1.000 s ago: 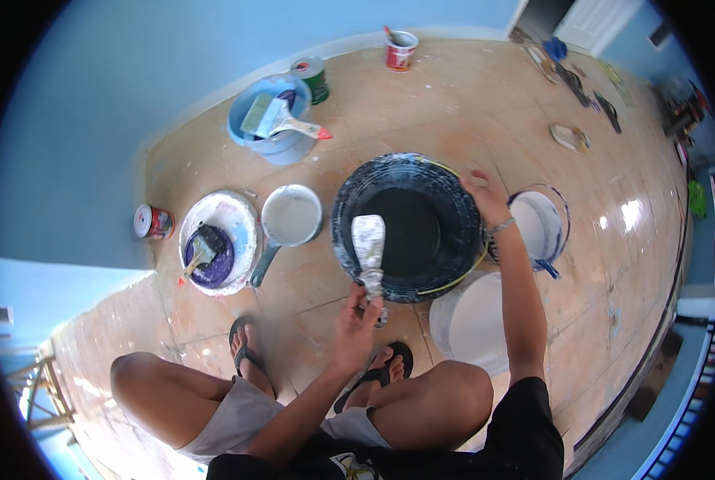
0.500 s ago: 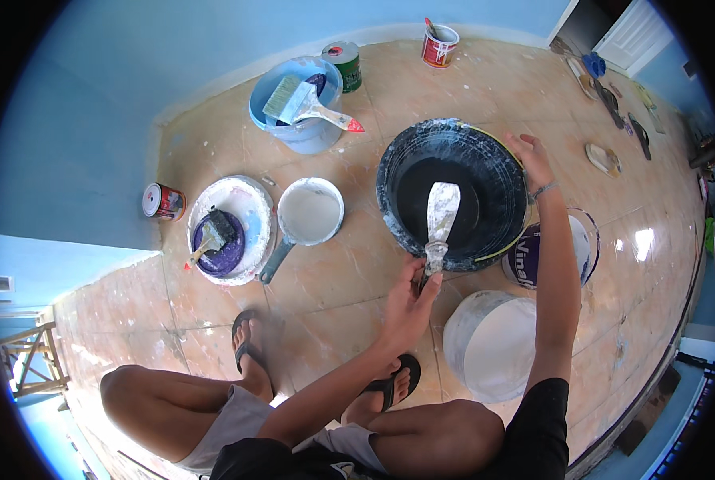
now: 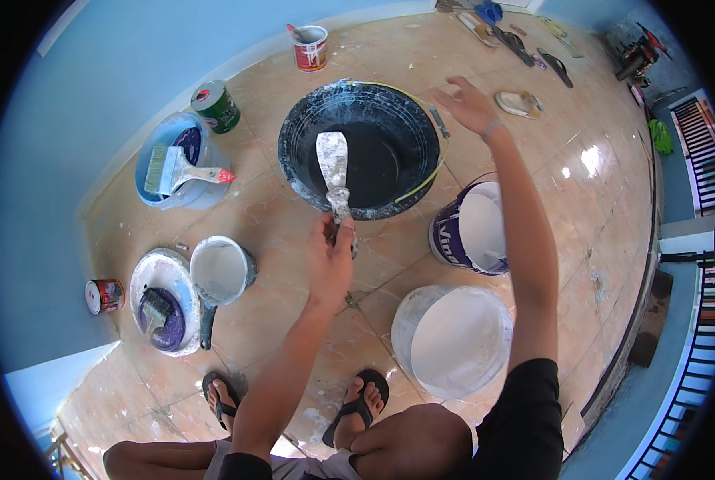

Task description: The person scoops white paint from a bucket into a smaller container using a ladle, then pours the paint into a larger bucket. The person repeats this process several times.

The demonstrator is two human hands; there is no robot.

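Note:
My left hand (image 3: 331, 260) is closed round the handle of a putty knife (image 3: 333, 162), its wide blade smeared white and pointing away from me. The blade stands in front of the black bucket (image 3: 293, 176), a wide tub with a pale crusted rim and a yellow handle. To the right of that bucket my right hand (image 3: 468, 106) hangs in the air, fingers spread, touching nothing. Below my right hand stands a purple-and-white paint bucket (image 3: 450, 238) with white contents. Closer to me is a translucent tub (image 3: 405, 320) of white material.
At left, a blue bucket (image 3: 145, 152) bears a wide brush (image 3: 183, 172). Nearby are a green can (image 3: 217, 106), a white-filled dipper (image 3: 217, 272), a paint-stained lid (image 3: 165, 268) and a small red can (image 3: 105, 296). Farther off are a red-and-white can (image 3: 309, 54) and several sandals (image 3: 511, 46).
My right hand has come off the black bucket's rim and is now apart from it. The view has turned, so things appear farther left. My left hand still holds the putty knife.

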